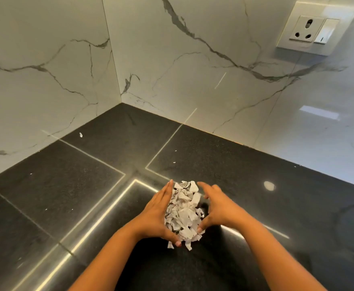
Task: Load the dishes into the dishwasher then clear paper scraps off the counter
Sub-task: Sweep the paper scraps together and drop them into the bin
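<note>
Together, left hand [155, 215] and right hand [220, 208] press near-straight fingers against heaped torn white paper scraps [184, 213].

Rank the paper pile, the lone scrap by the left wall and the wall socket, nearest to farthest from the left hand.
1. Paper pile: touching the left hand, on its right.
2. Lone scrap: far back left on the counter.
3. Wall socket: high up, upper right, farthest.
</note>
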The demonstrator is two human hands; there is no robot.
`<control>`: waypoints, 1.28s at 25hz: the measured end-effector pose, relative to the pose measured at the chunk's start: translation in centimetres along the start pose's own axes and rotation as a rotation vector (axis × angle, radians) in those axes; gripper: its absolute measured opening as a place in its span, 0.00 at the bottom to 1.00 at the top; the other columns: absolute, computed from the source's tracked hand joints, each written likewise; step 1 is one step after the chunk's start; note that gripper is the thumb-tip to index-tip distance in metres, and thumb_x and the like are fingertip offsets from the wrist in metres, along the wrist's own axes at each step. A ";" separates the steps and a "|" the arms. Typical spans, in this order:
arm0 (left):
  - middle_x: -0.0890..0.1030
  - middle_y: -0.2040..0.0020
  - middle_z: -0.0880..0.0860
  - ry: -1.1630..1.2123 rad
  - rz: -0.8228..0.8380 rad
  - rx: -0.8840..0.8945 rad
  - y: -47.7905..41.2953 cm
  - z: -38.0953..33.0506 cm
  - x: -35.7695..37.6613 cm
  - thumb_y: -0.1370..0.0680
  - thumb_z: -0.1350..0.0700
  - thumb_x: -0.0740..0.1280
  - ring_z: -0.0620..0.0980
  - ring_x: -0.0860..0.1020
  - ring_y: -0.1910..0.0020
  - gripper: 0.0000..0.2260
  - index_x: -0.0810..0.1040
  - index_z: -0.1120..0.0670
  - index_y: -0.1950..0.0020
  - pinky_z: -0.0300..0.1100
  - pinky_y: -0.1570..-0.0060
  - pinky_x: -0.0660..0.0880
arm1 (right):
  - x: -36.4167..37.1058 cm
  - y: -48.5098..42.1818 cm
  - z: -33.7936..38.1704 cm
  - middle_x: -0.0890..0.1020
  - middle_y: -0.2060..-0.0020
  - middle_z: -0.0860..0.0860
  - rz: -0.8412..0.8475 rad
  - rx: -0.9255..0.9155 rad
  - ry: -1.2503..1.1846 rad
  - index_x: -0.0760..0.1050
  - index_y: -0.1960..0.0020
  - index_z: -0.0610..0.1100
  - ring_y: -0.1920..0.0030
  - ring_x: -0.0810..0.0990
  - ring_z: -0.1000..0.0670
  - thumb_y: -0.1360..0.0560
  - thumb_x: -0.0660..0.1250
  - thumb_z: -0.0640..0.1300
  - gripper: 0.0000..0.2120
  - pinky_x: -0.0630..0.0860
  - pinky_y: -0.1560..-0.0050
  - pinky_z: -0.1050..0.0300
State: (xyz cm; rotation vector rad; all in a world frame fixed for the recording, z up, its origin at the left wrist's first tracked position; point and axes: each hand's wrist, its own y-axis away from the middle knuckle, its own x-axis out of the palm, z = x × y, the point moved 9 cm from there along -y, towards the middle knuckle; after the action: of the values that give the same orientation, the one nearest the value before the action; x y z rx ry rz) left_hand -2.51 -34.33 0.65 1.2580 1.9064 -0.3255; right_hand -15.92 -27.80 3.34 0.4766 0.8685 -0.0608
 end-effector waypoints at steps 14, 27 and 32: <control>0.35 0.24 0.46 -0.255 -0.170 -0.178 1.8 1.4 0.3 0.48 0.26 0.69 0.51 0.38 0.25 0.66 0.30 0.48 0.26 0.51 0.26 0.41 | 2.9 -1.3 4.4 0.70 0.32 0.54 0.095 -0.226 -0.179 0.64 0.29 0.50 0.34 0.69 0.56 0.34 0.74 0.53 0.36 0.66 0.34 0.60; 0.69 0.36 0.39 -0.222 -0.268 0.042 -0.5 -0.9 -0.3 0.40 0.30 0.64 0.41 0.70 0.38 0.41 0.63 0.43 0.29 0.36 0.41 0.65 | 3.2 -0.8 1.9 0.63 0.38 0.51 0.035 -0.036 0.184 0.59 0.29 0.50 0.40 0.72 0.47 0.47 0.82 0.47 0.51 0.76 0.46 0.54; 0.77 0.46 0.42 -0.096 -0.365 -0.023 -0.4 -0.7 -1.0 0.28 0.46 0.64 0.46 0.78 0.49 0.16 0.73 0.45 0.41 0.45 0.52 0.73 | 2.1 -1.1 2.1 0.78 0.67 0.54 -0.122 -0.003 -0.053 0.72 0.66 0.52 0.62 0.78 0.54 0.37 0.73 0.38 0.12 0.71 0.71 0.70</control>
State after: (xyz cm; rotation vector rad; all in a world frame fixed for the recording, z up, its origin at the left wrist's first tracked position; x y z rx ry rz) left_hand -3.02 -34.73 1.71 0.8580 2.0456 -0.5409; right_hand -13.25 -29.44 2.48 0.4171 0.8454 -0.1836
